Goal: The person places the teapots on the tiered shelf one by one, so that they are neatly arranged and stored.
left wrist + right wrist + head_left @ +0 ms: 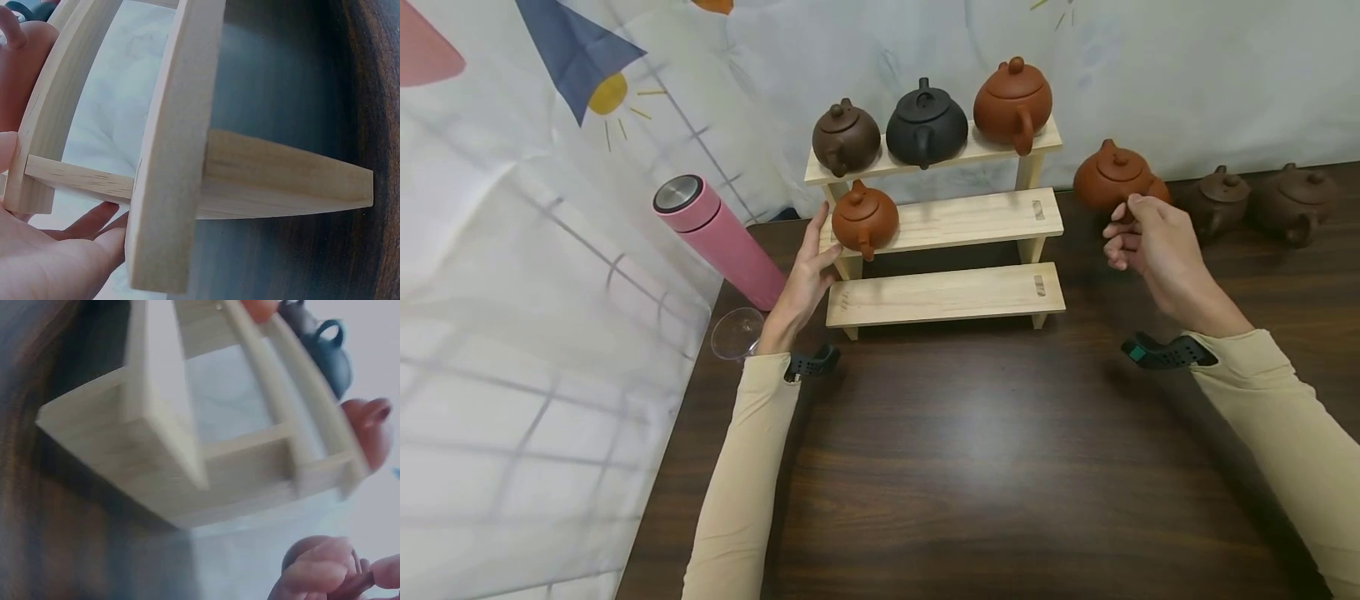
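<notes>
My right hand [1161, 246] pinches the handle of an orange-red teapot [1116, 177], right of a three-tier wooden rack [947, 296]. In the right wrist view, the fingers [315, 575] partly cover that pot. My left hand [808, 279] rests against the rack's left end with its index finger extended; its thumb lies near a small orange-red teapot [867, 218] on the middle tier. Along the top tier sit a brown teapot [847, 137], a black teapot [927, 125] and a larger orange-red teapot [1011, 100].
Two dark brown teapots, one nearer [1221, 200] and one farther right [1296, 200], stand on the dark wooden table [940, 467]. Left of the rack are a pink flask [730, 246] and a clear round dish [736, 333]. White printed cloth [565, 333] hangs behind and left.
</notes>
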`<action>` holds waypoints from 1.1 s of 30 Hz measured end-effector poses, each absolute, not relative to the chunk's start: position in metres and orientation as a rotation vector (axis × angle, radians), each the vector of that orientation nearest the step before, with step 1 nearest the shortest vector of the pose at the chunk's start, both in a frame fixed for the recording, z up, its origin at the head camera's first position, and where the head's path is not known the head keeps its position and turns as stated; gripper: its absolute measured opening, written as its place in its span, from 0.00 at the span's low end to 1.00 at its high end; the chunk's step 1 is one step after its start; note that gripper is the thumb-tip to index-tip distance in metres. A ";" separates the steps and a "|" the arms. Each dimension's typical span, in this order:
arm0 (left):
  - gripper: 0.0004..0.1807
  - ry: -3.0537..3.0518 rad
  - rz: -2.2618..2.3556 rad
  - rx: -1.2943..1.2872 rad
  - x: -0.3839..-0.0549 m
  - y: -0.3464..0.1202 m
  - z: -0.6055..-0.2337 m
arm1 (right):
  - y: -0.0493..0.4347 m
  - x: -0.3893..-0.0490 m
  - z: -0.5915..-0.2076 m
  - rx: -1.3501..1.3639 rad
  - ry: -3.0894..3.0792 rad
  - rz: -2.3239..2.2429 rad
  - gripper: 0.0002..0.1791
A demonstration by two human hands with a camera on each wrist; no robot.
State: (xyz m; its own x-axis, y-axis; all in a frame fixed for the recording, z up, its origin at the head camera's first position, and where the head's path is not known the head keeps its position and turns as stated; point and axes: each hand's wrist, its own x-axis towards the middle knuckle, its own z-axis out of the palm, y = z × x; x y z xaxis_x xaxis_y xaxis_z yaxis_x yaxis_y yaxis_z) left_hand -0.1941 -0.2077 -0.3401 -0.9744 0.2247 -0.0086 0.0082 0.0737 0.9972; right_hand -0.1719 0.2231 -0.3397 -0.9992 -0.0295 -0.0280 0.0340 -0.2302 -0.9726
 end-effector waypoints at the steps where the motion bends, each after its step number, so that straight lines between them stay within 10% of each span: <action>1: 0.41 2.178 2.024 0.241 -0.194 -0.207 -0.340 | 0.225 -0.168 -0.334 -0.017 1.930 -2.452 0.18; 17: 0.42 2.178 2.022 0.244 -0.196 -0.210 -0.344 | 0.211 -0.113 -0.283 -0.423 1.796 -2.439 0.18; 33: 0.42 2.165 2.044 0.245 -0.197 -0.209 -0.343 | 0.125 -0.139 -0.297 -0.376 1.965 -2.114 0.23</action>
